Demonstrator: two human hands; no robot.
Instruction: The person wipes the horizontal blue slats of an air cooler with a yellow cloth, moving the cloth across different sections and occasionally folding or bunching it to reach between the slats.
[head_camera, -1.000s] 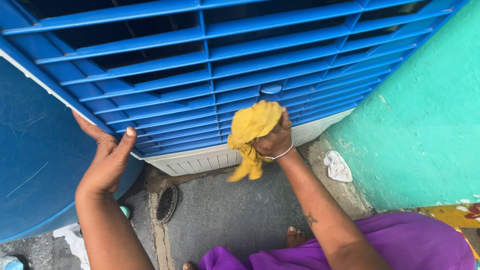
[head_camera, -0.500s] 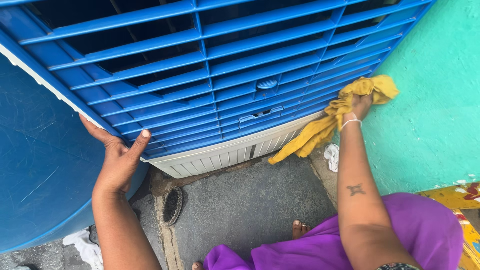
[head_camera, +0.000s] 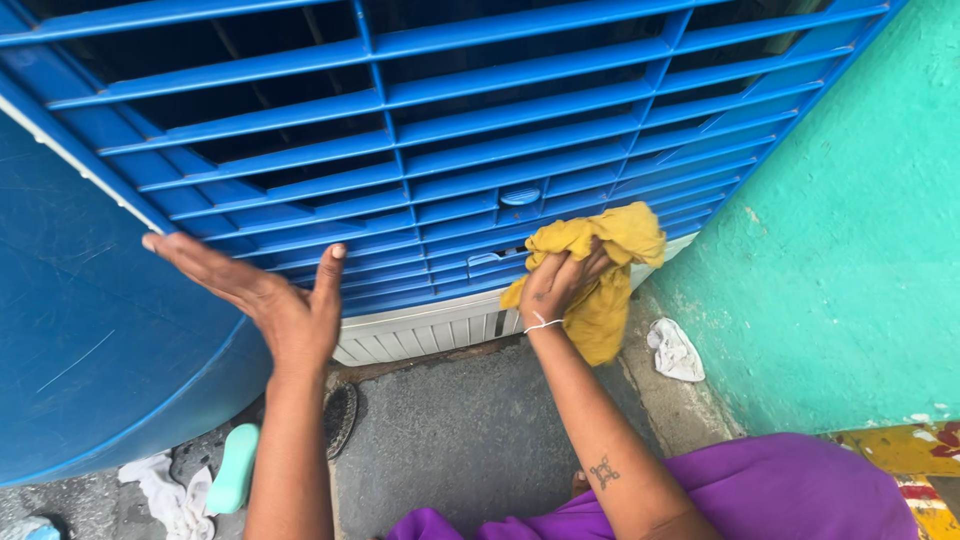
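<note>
In the middle of the frame my right hand (head_camera: 556, 287) is clamped on the yellow cloth (head_camera: 598, 272), pressed to the lower slats of the blue grille (head_camera: 420, 130), my left hand (head_camera: 275, 300) open just beside it, and I judge the upper slats are yet to wipe.

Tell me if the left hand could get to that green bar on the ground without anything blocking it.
Probably yes. The left hand is open and holds nothing, raised at the blue grille's edge. The green bar lies in the open on the ground below it, beside white rags, with nothing over it.
</note>
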